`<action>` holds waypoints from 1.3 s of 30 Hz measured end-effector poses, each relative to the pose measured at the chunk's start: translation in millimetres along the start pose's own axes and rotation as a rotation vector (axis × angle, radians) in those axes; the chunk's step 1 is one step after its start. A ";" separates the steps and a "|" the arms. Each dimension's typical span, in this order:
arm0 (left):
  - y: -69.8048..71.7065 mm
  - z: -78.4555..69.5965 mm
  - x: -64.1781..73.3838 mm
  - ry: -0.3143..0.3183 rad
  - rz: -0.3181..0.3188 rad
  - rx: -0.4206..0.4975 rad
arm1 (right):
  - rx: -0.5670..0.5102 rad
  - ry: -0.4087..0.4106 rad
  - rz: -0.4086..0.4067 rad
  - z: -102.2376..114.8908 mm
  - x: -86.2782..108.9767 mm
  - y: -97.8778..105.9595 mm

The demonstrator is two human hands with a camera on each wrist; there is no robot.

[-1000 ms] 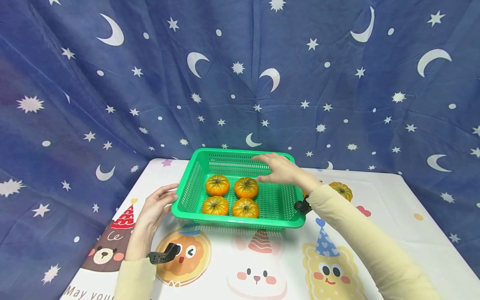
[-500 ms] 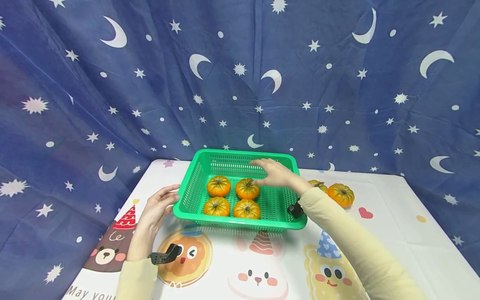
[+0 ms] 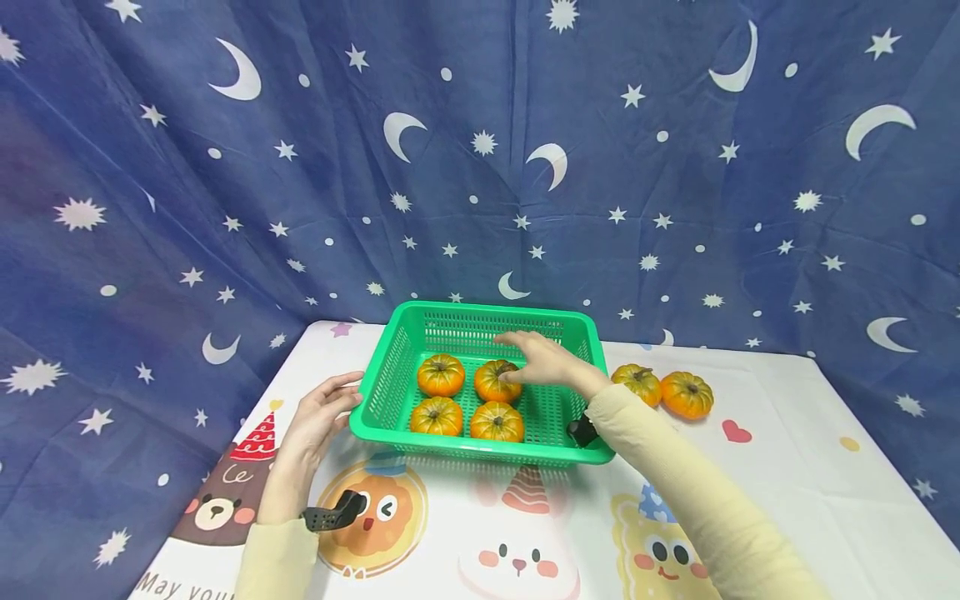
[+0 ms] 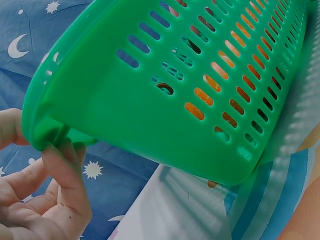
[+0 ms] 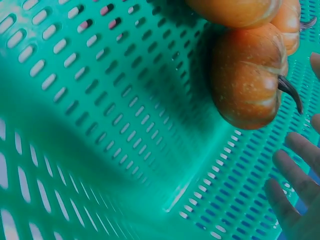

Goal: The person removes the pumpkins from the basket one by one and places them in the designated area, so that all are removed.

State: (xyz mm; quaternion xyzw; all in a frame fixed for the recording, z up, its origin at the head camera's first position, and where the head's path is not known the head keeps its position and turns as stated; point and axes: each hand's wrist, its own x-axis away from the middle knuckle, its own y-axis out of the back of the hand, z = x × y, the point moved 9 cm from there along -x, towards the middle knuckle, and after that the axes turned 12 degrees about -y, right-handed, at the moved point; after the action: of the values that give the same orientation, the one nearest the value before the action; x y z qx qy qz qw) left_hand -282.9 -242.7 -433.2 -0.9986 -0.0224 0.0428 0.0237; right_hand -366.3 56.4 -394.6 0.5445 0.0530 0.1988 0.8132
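Note:
A green plastic basket (image 3: 480,448) with slotted walls holds several small orange pumpkins, grouped in its left and middle part. At the basket's left end my left hand (image 3: 318,418) grips the rim, its fingers tucked under the edge in the left wrist view. My right hand (image 3: 542,363) reaches over the right side into the basket, fingers spread and holding nothing. Its thumb overlaps the back right pumpkin (image 3: 491,385) in the head view. From the right wrist, a pumpkin (image 5: 245,80) with a dark curved stem shows beside the extended fingers (image 5: 295,172).
Two more pumpkins lie on the table right of the basket, one (image 3: 636,382) close to my right sleeve and another (image 3: 687,395) beside it. A white cloth (image 3: 787,467) with cartoon prints covers the table. Behind hangs a blue curtain (image 3: 465,150) with moons and stars.
My right hand has moved down and slightly left, lower into the basket beside the back right pumpkin. The two pumpkins outside now show more fully. My left hand stays at the rim.

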 end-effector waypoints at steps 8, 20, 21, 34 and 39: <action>-0.4 0.8 0.7 0.000 -0.006 0.013 | -0.039 0.021 0.020 -0.9 -5.1 -13.1; -1.1 1.2 -0.1 -0.013 0.006 0.003 | -0.045 0.012 0.054 -0.9 -6.9 -22.1; -1.0 1.3 -0.1 -0.013 0.006 0.003 | -0.041 0.010 0.059 -1.5 -7.2 -23.2; -0.6 1.9 0.2 -0.008 0.003 -0.008 | -0.042 -0.010 0.102 -3.5 -5.9 -29.4; 0.0 1.3 -0.2 -0.014 0.004 0.004 | -0.046 -0.025 0.120 -4.2 -5.2 -31.4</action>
State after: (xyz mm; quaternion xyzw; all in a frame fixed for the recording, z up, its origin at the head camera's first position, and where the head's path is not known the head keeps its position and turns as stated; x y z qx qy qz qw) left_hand -283.2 -242.6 -434.5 -0.9982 -0.0207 0.0500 0.0253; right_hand -364.0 47.7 -425.4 0.5302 0.0053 0.2414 0.8128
